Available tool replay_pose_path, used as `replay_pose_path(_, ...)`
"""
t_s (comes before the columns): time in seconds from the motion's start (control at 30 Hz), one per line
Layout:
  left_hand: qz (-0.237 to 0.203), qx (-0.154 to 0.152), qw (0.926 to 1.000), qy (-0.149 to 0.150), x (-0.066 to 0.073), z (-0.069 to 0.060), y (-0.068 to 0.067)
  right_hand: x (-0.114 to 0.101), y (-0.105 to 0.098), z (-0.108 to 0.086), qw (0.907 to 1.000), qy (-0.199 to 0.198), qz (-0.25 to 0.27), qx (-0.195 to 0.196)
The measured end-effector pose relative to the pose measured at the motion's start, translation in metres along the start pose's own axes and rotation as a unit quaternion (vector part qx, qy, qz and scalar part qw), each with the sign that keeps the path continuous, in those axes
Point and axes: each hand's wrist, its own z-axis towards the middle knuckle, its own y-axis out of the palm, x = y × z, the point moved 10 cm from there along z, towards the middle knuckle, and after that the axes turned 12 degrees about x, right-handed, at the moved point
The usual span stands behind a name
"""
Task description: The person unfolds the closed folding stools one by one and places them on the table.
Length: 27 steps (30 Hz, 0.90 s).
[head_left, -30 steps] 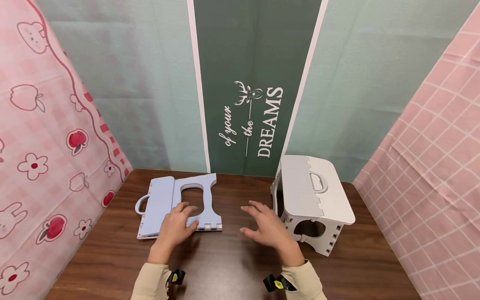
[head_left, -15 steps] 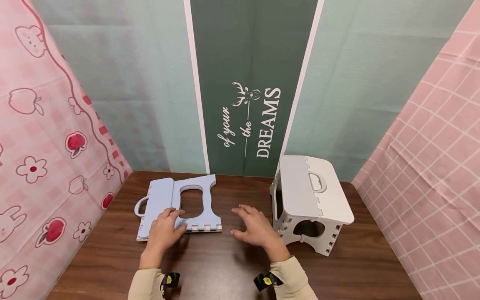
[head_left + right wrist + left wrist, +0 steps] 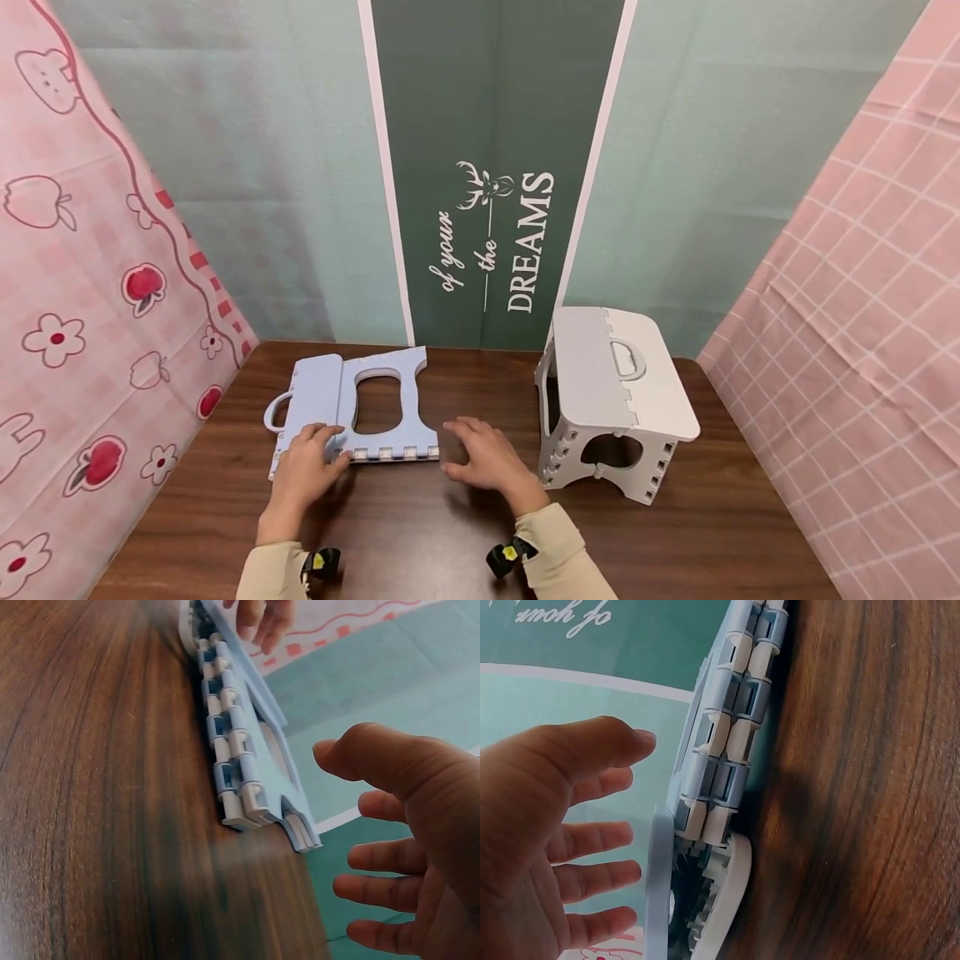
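A light-blue folding step stool [image 3: 313,392] lies folded flat on the table, its carry handle [image 3: 277,413] at the left and its leg panel with a large oval opening to the right. Over its near left edge hovers my left hand [image 3: 302,469], fingers loosely bent; the left wrist view shows a gap between the fingertips and the stool [image 3: 720,712]. My right hand [image 3: 491,460] hangs just right of the stool's leg end, fingers spread and thumb apart. In the right wrist view it holds nothing, and the stool's hinged edge [image 3: 225,727] runs beside it.
A white folding stool [image 3: 660,367] stands unfolded on the right of the brown wooden table [image 3: 420,533]. Green cloth [image 3: 480,100] hangs behind the table, with pink patterned cloth at the left [image 3: 75,275] and pink checked cloth at the right [image 3: 847,333].
Both hands have moved left: the left one along the blue stool towards its seat end, the right one away from the white stool towards the blue one. The stools stay in place.
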Motion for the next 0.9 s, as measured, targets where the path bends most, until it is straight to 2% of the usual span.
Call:
replay_pose_path(0.27, -0.019, 0.021, 0.9992, -0.027, -0.008, 0.003, -0.005, 0.0, 0.016, 0.01, 0.9999, -0.003, 0.012, -0.009)
replay_pose_path(0.5, -0.024, 0.014, 0.9981, -0.054, -0.013, 0.004, -0.001, 0.005, 0.029, 0.014, 0.9997, 0.011, 0.015, -0.016)
replay_pose_path(0.73, -0.009, 0.003, 0.9929, -0.119, -0.034, -0.001, -0.004, 0.007, 0.044, 0.017, 0.9992, 0.019, 0.02, -0.029)
replay_pose_path(0.9, 0.011, -0.026, 0.9835, -0.179, -0.056, -0.011, -0.008, 0.005, 0.054, 0.018, 0.999, 0.015, 0.026, -0.034)
